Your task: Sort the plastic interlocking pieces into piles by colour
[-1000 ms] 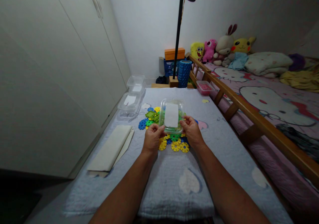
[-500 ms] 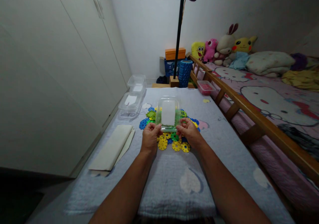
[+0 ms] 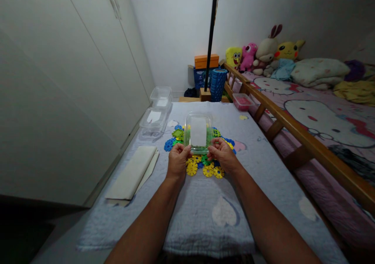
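Note:
Both hands hold a clear plastic box (image 3: 198, 133) with a white label on its lid and green pieces inside. My left hand (image 3: 177, 162) grips its near left corner, fingers closed on it. My right hand (image 3: 223, 157) grips the near right corner the same way. The box hangs just above a heap of flower-shaped plastic discs (image 3: 202, 166), yellow, blue and green, lying on the pale blue blanket (image 3: 222, 193).
Clear lidded boxes (image 3: 154, 118) stand at the blanket's far left, a folded white cloth (image 3: 133, 174) lies left of my hands, and a box with pink pieces (image 3: 241, 101) sits far right. A wooden bed rail (image 3: 293, 131) runs along the right; a black pole (image 3: 211, 41) stands behind.
The box has shifted slightly left and nearer to me, with both hands drawing closer together on its near edge.

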Tool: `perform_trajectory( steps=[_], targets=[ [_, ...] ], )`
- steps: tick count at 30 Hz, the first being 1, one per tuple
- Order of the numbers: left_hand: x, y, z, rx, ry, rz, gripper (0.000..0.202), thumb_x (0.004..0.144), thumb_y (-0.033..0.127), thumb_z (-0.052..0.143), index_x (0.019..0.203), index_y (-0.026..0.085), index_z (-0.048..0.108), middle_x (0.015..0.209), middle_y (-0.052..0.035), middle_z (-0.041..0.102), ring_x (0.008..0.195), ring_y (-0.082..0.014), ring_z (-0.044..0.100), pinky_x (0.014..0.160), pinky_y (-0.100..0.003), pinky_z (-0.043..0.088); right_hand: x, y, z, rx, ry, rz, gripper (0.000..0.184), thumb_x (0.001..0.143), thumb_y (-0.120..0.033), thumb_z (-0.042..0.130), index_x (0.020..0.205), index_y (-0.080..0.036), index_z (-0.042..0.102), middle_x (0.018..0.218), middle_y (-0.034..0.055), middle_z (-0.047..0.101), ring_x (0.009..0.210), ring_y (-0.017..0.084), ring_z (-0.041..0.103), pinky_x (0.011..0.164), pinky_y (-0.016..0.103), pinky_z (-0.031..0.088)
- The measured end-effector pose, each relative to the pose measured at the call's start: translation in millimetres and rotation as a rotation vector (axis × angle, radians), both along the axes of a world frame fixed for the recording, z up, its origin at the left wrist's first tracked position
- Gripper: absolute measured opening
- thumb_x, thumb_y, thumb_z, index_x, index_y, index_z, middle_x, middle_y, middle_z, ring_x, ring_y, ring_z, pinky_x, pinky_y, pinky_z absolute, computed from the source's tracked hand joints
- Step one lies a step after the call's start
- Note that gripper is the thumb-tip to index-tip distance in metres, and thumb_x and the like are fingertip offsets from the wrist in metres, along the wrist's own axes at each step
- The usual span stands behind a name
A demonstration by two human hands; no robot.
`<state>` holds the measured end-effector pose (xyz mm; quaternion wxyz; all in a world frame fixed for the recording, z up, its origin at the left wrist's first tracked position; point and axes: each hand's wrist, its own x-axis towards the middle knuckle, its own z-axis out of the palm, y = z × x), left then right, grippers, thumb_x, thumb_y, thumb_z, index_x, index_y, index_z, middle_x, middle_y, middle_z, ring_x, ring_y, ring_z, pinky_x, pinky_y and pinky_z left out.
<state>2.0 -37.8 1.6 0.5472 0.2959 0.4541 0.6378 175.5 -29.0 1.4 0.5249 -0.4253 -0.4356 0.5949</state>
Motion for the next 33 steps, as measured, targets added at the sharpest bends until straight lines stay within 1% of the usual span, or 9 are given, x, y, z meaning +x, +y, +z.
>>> perform_trajectory(
  steps=[5, 14, 19, 24, 28, 33],
  targets=[
    [1, -1, 1.1, 0.018, 0.006, 0.008, 0.047, 0.058, 0.04, 0.089, 0.067, 0.02, 0.047, 0.055, 0.008, 0.053, 0.05, -0.0079, 0.053, 0.054, -0.02, 0.043, 0, 0, -1.7, -0.008, 0.018, 0.0, 0.052, 0.065, -0.042, 0.086, 0.096, -0.023, 0.049, 0.065, -0.0106, 0.058, 0.053, 0.011, 0.064, 0.048, 0.023, 0.056],
    [-1, 1, -4.2, 0.029, 0.068, 0.022, 0.043, 0.061, 0.038, 0.086, 0.067, 0.02, 0.047, 0.055, 0.0083, 0.051, 0.05, -0.0082, 0.053, 0.054, -0.02, 0.042, -1, -2, -1.7, -0.018, 0.009, 0.01, 0.05, 0.065, -0.041, 0.086, 0.094, -0.023, 0.05, 0.07, -0.0099, 0.057, 0.055, 0.011, 0.065, 0.05, 0.024, 0.058],
    [0, 0, -3.3, 0.03, 0.065, 0.029, 0.044, 0.06, 0.038, 0.087, 0.068, 0.02, 0.048, 0.055, 0.0086, 0.051, 0.051, -0.0082, 0.053, 0.054, -0.02, 0.041, -2, -1, -1.8, -0.013, 0.004, -0.003, 0.05, 0.065, -0.04, 0.085, 0.094, -0.023, 0.049, 0.069, -0.0104, 0.057, 0.054, 0.01, 0.064, 0.049, 0.023, 0.057],
    [1, 0, -4.6, 0.025, 0.041, 0.02, 0.045, 0.061, 0.039, 0.086, 0.068, 0.02, 0.047, 0.055, 0.0084, 0.053, 0.05, -0.0079, 0.052, 0.054, -0.02, 0.041, -4, 0, -5.6, 0.02, 0.014, -0.037, 0.048, 0.066, -0.038, 0.083, 0.095, -0.024, 0.047, 0.067, -0.0108, 0.057, 0.052, 0.01, 0.062, 0.045, 0.021, 0.054],
    [2, 0, -4.6, 0.008, -0.001, 0.016, 0.047, 0.059, 0.041, 0.088, 0.07, 0.02, 0.047, 0.056, 0.0087, 0.054, 0.051, -0.0074, 0.053, 0.055, -0.019, 0.042, -4, 2, -8.3, 0.035, 0.018, -0.052, 0.048, 0.066, -0.038, 0.083, 0.097, -0.025, 0.048, 0.068, -0.011, 0.056, 0.053, 0.01, 0.062, 0.046, 0.022, 0.055],
    [10, -5, -3.7, -0.006, -0.082, -0.008, 0.05, 0.059, 0.044, 0.089, 0.079, 0.02, 0.05, 0.066, 0.0069, 0.061, 0.061, -0.0092, 0.062, 0.065, -0.021, 0.048, -5, 2, -6.1, 0.058, 0.033, -0.09, 0.05, 0.067, -0.04, 0.084, 0.097, -0.025, 0.048, 0.073, -0.01, 0.056, 0.054, 0.01, 0.063, 0.048, 0.022, 0.056]
  ],
)
